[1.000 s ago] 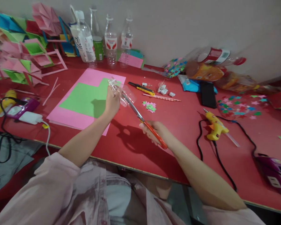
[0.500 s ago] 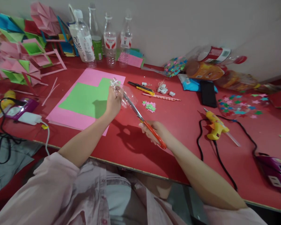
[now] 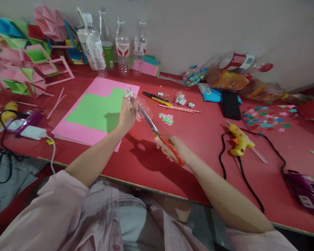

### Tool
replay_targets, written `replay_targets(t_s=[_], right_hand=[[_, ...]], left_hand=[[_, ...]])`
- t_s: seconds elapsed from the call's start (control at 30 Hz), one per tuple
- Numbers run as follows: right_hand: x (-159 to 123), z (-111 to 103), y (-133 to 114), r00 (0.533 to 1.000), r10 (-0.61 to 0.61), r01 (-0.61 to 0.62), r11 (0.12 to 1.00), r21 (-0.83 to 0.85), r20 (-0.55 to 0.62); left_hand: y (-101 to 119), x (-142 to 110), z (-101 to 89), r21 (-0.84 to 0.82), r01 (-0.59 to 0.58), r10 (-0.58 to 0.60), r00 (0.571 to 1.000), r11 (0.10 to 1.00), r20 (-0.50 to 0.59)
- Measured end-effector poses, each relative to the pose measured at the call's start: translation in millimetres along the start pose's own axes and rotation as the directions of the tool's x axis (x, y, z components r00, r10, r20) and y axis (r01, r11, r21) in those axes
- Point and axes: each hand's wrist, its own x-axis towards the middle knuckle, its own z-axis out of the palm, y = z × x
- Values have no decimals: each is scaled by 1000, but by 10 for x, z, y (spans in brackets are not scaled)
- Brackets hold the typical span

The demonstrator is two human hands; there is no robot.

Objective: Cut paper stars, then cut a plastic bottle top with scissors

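My left hand is closed around a piece of clear plastic, crinkled at its upper end and see-through; its exact shape is hard to make out. In my right hand are scissors with orange-red handles and long metal blades. The blades point up and left, reaching the plastic beside my left fingers. Beneath my left hand lie green paper and larger pink sheets. Small pink and green paper stars rest right of the plastic. A yellow and black utility knife lies behind them.
Plastic bottles stand against the wall, with folded paper models to their left. On the right are a phone, a yellow glue gun with its black cord, and a bag of stars. A striped stick lies mid-table.
Both hands, the plastic and the scissors stay almost where they were. The scissors' blades look slightly shifted against the plastic; the view itself has moved a little.
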Motion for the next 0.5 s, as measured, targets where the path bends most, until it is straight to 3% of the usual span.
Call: replay_targets(t_s=[0.5], right_hand=[[-29, 25, -18, 999, 7, -6, 1000, 25, -34]], left_hand=[[-26, -16, -2, 16, 7, -8, 999, 1000, 37]])
